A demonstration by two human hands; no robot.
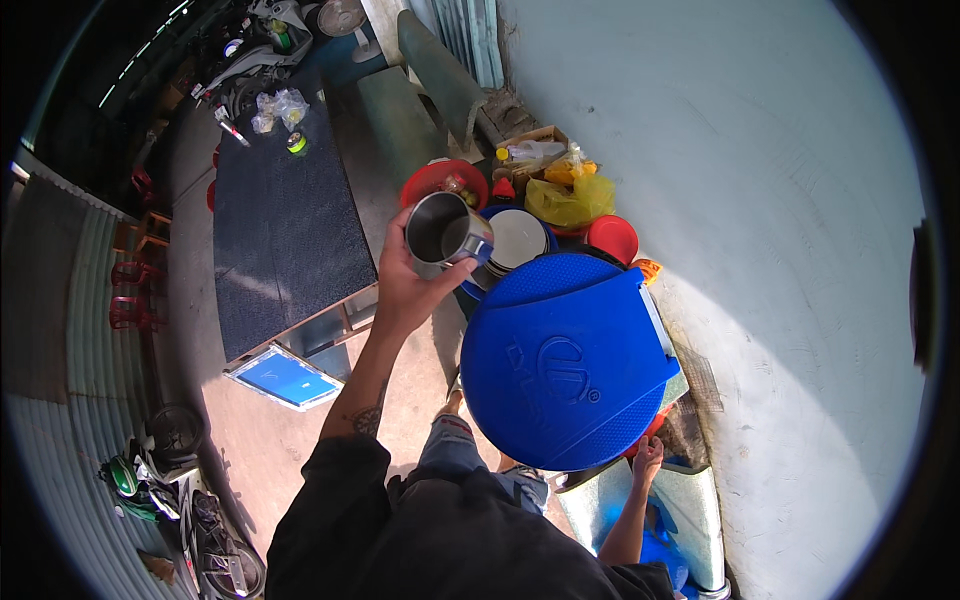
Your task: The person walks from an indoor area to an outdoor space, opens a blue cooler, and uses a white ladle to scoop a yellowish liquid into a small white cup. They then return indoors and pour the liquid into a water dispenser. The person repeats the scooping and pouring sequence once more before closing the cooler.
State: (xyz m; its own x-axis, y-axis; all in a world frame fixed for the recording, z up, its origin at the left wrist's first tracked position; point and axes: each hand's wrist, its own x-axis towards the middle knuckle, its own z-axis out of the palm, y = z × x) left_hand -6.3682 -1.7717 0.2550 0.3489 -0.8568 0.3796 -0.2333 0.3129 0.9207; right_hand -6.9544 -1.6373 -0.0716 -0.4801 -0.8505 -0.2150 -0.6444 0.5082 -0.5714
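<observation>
mug: a shiny steel mug [442, 232], round and smooth, mouth tilted toward the camera, was raised above the stack of dishes, just left of it.
left hand: the left hand [405, 285] was wrapped around the mug from behind and below, forearm stretched up and forward.
right hand: the right hand [647, 460] hung low at the bottom edge of the blue lid [565, 360], fingers curled there; whether it gripped the edge could not be told.
lid: big, round, textured blue plastic with a raised round emblem at its middle, held up on edge.
dishes: pale round plates [517, 240] stacked in a blue basin, a red bowl [612, 238] to the right, a red basin [440, 180] to the left.
packages: a crumpled yellow plastic bag [570, 200] beside an open cardboard box [535, 140] against the pale wall.
tabletop: a long dark matted tabletop [285, 220] at left carried clear bags at its far end.
</observation>
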